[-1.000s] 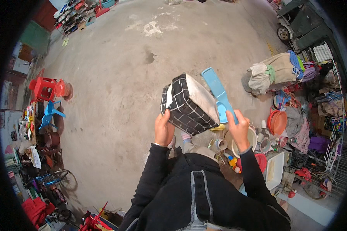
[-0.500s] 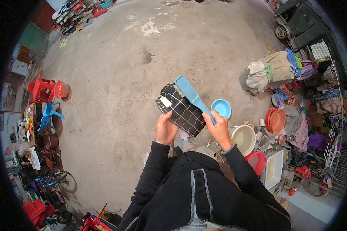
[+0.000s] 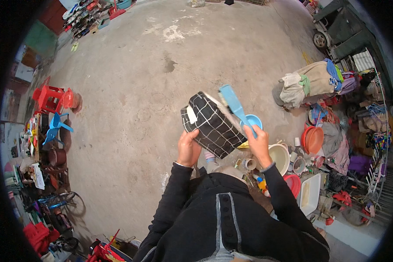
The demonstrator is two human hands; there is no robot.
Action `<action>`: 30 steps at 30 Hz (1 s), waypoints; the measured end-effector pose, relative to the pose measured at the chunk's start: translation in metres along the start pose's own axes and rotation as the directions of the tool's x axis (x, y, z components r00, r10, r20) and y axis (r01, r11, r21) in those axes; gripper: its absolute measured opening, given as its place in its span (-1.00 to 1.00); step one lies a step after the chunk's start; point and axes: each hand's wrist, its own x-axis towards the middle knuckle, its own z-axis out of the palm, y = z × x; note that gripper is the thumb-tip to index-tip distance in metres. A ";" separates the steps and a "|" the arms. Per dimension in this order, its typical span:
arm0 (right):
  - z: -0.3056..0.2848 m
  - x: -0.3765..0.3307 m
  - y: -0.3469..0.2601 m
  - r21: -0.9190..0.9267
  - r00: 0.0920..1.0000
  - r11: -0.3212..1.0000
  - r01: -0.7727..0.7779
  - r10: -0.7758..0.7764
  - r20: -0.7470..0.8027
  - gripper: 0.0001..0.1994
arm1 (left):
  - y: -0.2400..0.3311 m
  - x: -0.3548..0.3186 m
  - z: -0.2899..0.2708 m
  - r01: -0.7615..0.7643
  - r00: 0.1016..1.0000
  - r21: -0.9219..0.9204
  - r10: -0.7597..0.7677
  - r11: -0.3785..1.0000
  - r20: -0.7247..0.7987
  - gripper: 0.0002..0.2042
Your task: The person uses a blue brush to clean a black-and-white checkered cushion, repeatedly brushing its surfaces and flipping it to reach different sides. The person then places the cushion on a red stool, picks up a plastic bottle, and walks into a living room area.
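My left hand (image 3: 189, 148) is closed on the near-left corner of a black fabric pouch (image 3: 215, 131) with a white grid pattern. The pouch is held up over the floor, tilted, with a white patch like a tag near its far-left edge. A pale strip shows along its far-right edge; I cannot tell if that is an opening. My right hand (image 3: 259, 144) grips the handle of a light-blue scrubbing brush (image 3: 233, 103). The brush head points away from me, beside the pouch's far-right edge, its pale bristles turned toward the pouch. Whether they touch is unclear.
Close on the right stand a blue basin (image 3: 254, 121), a cream bucket (image 3: 279, 158), a red basin (image 3: 293, 185) and a white tub (image 3: 310, 194). A cloth-covered heap (image 3: 312, 81) lies farther right. Red stools (image 3: 50, 98) and a blue stool (image 3: 56, 127) stand left. Concrete floor (image 3: 122, 109) stretches ahead.
The brush has moved right, from over the pouch to beside its far-right edge. The pouch has shifted slightly right and tilted, showing the pale strip. Both hands keep their hold.
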 end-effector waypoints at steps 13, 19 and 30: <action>-0.003 -0.027 -0.057 0.068 0.980 0.981 0.183 -0.187 0.069 -0.80 | -0.005 -0.006 -0.018 -0.036 0.993 0.226 0.008 0.974 0.121 -0.52; -0.007 -0.044 -0.042 0.025 0.975 0.986 0.167 -0.169 0.147 -0.77 | 0.016 0.001 0.007 -0.028 1.000 -0.208 0.027 0.978 -0.005 -0.38; 0.016 -0.005 -0.050 -0.170 0.964 0.954 0.248 -0.226 0.137 -0.72 | 0.007 0.005 -0.006 -0.088 0.996 -0.051 0.088 0.995 0.000 -0.44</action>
